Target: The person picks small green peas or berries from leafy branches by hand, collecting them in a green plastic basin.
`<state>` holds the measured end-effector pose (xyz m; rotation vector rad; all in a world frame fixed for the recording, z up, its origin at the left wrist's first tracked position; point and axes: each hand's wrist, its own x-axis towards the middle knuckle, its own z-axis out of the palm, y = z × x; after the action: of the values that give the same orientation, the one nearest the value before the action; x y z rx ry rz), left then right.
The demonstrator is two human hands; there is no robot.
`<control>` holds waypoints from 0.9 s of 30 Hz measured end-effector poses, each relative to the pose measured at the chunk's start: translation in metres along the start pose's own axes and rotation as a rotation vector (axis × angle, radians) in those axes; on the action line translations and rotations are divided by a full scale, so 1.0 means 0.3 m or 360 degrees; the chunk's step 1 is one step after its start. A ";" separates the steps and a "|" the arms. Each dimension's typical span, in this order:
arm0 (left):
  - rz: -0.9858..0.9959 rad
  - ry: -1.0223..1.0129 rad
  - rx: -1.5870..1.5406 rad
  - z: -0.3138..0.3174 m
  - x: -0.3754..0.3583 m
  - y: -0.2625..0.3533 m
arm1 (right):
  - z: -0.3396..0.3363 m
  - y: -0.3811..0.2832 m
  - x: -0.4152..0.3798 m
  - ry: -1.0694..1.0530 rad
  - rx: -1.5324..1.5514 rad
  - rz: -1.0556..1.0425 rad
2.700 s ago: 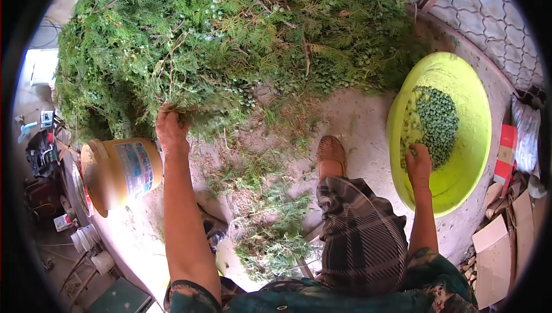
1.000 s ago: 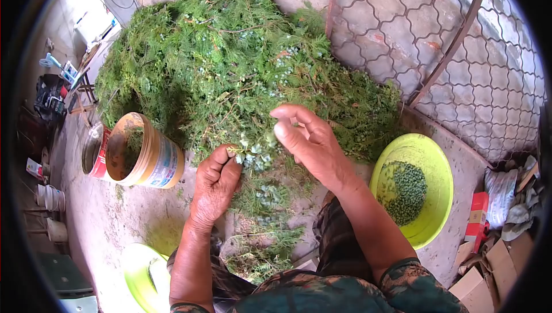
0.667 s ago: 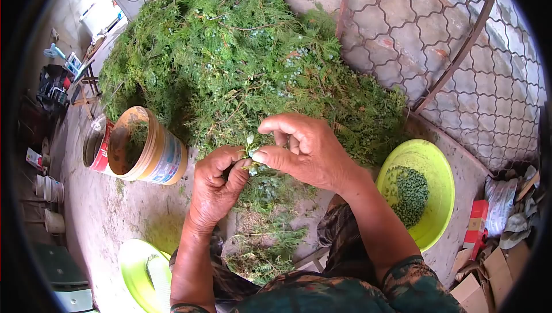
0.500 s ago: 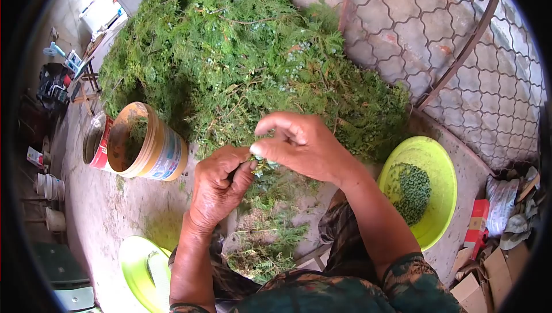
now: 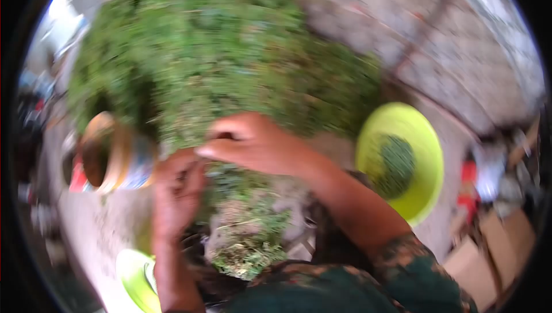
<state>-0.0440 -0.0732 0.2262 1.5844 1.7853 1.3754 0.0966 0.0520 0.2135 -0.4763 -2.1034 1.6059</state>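
Observation:
Motion blurs the view. My left hand [image 5: 179, 183] is closed, its fingertips meeting those of my right hand. Half a second ago it held a small green conifer sprig with pale berries; the sprig is now too smeared to make out clearly. My right hand [image 5: 247, 143] has thumb and forefinger pinched together at the left fingertips, and what lies between them is hidden. Beyond both hands rises a big heap of green conifer branches [image 5: 230, 54]. Loose clippings [image 5: 247, 238] lie on the floor between my legs.
A yellow-green basin [image 5: 428, 163] holding small green berries stands at the right. Another yellow-green basin [image 5: 129, 278] is at lower left. At the left are an orange-brown bucket [image 5: 118, 158] and a red one [image 5: 77, 176]. Cardboard [image 5: 509, 244] lies lower right, below a wire-mesh panel [image 5: 368, 14].
My view has shifted, so the heap, buckets and right basin sit further left in it. My right thumb and forefinger have closed together beside the left hand.

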 end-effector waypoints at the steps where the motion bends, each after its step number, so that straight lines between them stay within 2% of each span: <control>1: -0.0277 -0.0113 -0.0053 -0.015 -0.010 -0.030 | -0.001 -0.011 -0.010 0.0101 -0.0091 0.0007; 2: -0.0318 -0.0105 -0.0141 -0.010 -0.014 -0.050 | 0.014 0.029 0.000 0.0251 -0.0007 -0.0137; 3: -0.0345 -0.0113 -0.0320 -0.007 -0.016 -0.052 | 0.020 0.056 0.012 0.0371 -0.0143 -0.0257; 4: -0.0349 -0.0183 -0.0011 -0.001 0.010 -0.049 | 0.036 0.063 0.010 0.0576 -0.0085 -0.0338; 5: -0.0452 -0.0103 0.0026 0.005 0.009 -0.077 | 0.033 0.063 0.012 0.0653 -0.0180 -0.0164; 8: -0.0510 -0.0209 0.0068 0.009 0.001 -0.076 | -0.009 0.063 0.012 0.0862 -0.0126 -0.0341; 10: -0.0545 -0.0146 -0.0034 0.016 0.008 -0.094 | -0.043 0.022 -0.013 0.0676 0.1309 0.0232; 11: -0.0540 -0.0160 -0.0036 0.015 0.012 -0.097 | -0.045 0.015 -0.017 0.0691 0.1309 0.0230; 13: -0.0574 -0.0127 -0.0010 0.008 0.017 -0.099 | -0.025 0.009 -0.022 0.0360 0.1166 0.0395; 14: -0.0544 -0.0059 0.0035 0.022 0.017 -0.090 | -0.011 0.016 -0.039 0.0290 0.0971 0.0306; 15: -0.0546 -0.0064 0.0037 0.029 0.017 -0.088 | 0.011 0.039 -0.036 0.0294 0.0976 0.0307; 17: -0.0477 -0.0050 0.0071 0.036 0.018 -0.088 | 0.042 0.068 -0.016 0.0380 0.0363 0.0075; 20: -0.0461 -0.0095 0.0075 0.030 0.026 -0.085 | 0.019 0.089 -0.012 0.0462 0.0299 -0.0001; 21: -0.0390 -0.0005 0.0094 0.045 0.018 -0.068 | 0.010 0.083 -0.003 0.0469 0.0276 -0.0080; 22: -0.0510 0.0013 0.0053 0.043 0.022 -0.035 | -0.006 0.049 -0.033 0.0489 0.0413 -0.0039; 23: -0.0438 0.0035 0.0018 0.058 0.024 0.006 | -0.006 0.070 -0.025 0.0470 0.0458 -0.0102; 24: -0.0291 0.0101 0.0073 0.028 0.033 -0.074 | -0.024 0.023 -0.052 0.0369 0.0970 0.0271; 25: -0.0447 0.0085 -0.0144 0.042 0.029 -0.022 | -0.023 0.023 -0.050 0.0395 0.1108 0.0270; 27: -0.0512 0.0106 -0.0152 0.033 0.033 -0.026 | -0.036 -0.006 -0.043 0.0452 0.1088 0.0455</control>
<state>-0.0430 -0.0593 0.2183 1.1544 1.8834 1.3476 0.1132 0.0536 0.2159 -0.7233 -1.2126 2.1302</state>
